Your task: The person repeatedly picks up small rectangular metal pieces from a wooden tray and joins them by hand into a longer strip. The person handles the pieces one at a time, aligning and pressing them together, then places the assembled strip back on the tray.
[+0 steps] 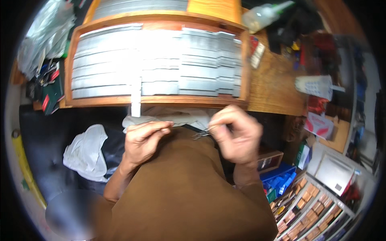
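In front of my brown-clothed lap, my left hand [142, 140] is closed in a pinch, thumb against forefinger. Whatever is between its fingertips is too small to make out. To its right, my right hand [237, 134] is closed too, slightly blurred by motion. From its fingertips several thin dark metal pieces [201, 135] stick out toward the left; their kind is unclear. The hands are apart. Just beyond them a wooden tray [161, 100] holds rows of grey metal strips [197, 68], partly washed out by glare. A white strip [136, 94] hangs over its near edge.
A crumpled white plastic bag [86, 152] lies on the black surface at left. A squeeze bottle [261, 18] lies at far right on the wooden table [273, 92], with a white cup [315, 86] nearer. A rack of wooden blocks [309, 213] stands at lower right.
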Demonstrator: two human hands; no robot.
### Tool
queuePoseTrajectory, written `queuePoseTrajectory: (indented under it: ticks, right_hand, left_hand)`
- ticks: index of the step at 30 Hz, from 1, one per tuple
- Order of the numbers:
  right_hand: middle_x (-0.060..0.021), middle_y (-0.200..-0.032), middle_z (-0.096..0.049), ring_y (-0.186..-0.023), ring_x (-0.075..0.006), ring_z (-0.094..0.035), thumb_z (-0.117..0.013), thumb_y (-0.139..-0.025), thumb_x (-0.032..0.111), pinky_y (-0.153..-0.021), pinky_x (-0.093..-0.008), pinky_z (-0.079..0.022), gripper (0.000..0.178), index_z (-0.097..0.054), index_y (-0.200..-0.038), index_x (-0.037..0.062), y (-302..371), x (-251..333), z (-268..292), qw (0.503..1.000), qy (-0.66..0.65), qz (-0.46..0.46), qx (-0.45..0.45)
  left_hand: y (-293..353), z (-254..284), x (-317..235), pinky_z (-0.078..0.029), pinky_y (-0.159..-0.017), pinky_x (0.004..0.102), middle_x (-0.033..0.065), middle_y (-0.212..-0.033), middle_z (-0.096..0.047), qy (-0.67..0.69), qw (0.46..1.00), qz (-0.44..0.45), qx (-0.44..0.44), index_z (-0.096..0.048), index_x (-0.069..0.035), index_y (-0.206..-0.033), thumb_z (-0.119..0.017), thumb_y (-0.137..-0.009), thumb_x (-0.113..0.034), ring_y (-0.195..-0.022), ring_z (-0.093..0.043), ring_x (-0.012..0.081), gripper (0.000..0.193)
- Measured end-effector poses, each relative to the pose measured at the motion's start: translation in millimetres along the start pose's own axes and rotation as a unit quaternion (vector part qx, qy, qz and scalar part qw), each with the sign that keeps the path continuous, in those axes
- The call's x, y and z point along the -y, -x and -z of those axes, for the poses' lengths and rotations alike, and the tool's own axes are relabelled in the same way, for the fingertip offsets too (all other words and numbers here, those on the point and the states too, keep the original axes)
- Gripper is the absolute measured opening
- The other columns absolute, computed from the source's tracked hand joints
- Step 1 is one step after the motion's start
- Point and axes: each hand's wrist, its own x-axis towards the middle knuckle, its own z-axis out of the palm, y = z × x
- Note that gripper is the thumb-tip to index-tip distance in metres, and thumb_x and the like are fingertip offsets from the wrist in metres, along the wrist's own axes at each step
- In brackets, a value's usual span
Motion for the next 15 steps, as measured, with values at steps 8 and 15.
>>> queuePoseTrajectory:
  ticks: [8,15]
  right_hand:
    - [-0.0082,-0.088,-0.072,-0.074,-0.0105,-0.064,-0.071,-0.092,0.003,-0.069,-0.0242,-0.052,0.008,-0.073,-0.096,-0.0045,-8.2,7.7,123.1,0.961,0.070,-0.091,-0.251]
    - [-0.0113,-0.083,-0.072,-0.076,-0.0225,-0.070,-0.078,-0.083,-0.001,-0.068,-0.0319,-0.054,0.009,-0.072,-0.090,0.0001,16.8,12.7,22.5,0.997,0.070,-0.039,-0.012]
  left_hand:
    - [-21.3,-18.8,-10.1,-0.059,-0.075,0.0277,0.0139,-0.092,-0.077,0.011,0.997,0.005,0.078,-0.074,0.004,-0.102,-0.072,-0.089,0.004,-0.083,-0.076,0.0204,0.013]
    - [-48.3,-58.0,-36.2,-0.058,-0.067,0.0313,0.0165,-0.088,-0.075,0.037,0.987,-0.063,0.143,-0.073,0.002,-0.104,-0.074,-0.087,0.002,-0.077,-0.075,0.0265,0.017]
